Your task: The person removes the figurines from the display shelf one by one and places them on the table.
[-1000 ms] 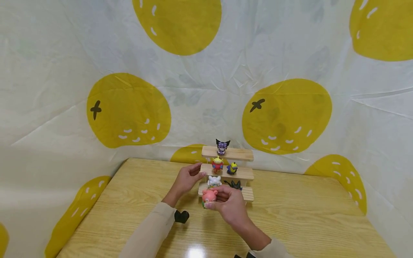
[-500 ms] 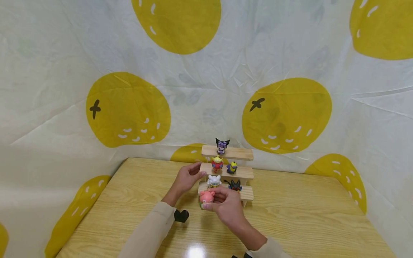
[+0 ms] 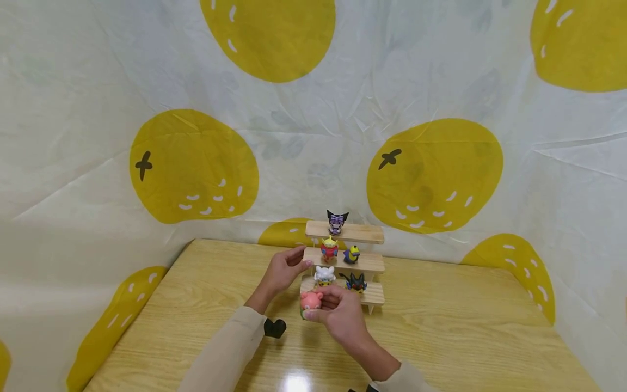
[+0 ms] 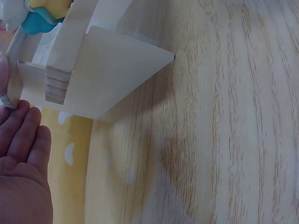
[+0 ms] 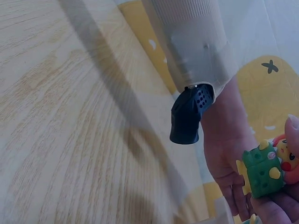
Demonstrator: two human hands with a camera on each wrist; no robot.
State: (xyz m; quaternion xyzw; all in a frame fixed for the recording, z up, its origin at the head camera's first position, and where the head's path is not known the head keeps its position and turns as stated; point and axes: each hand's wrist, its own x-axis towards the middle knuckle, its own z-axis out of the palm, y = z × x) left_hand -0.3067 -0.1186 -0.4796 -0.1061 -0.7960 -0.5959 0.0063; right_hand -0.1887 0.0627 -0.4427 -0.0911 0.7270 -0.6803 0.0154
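In the head view, a three-tier wooden display stand [image 3: 364, 263] stands on the table. My left hand [image 3: 286, 270] holds the left end of its middle shelf, thumb above and fingers [image 4: 29, 135] below. My right hand [image 3: 343, 313] pinches a small figurine with a pink eared hood [image 3: 311, 300] in front of the bottom shelf. The right wrist view shows its green block-like base [image 5: 264, 170] and yellow face. Close behind it on the bottom shelf are a white-hooded figurine [image 3: 324, 275] and a black eared figurine [image 3: 356, 283], partly covered by my right hand.
On the middle shelf stand a red figurine with a yellow-green head [image 3: 330, 249] and a yellow-and-blue one [image 3: 351, 255]. A purple-and-black figurine [image 3: 337, 222] is on the top shelf. A cloth with yellow fruit prints [image 3: 313, 163] hangs behind the wooden table [image 3: 465, 321].
My right hand has shifted slightly left with the pink-hooded figurine, uncovering more of the black figurine. My left hand has stayed at the stand.
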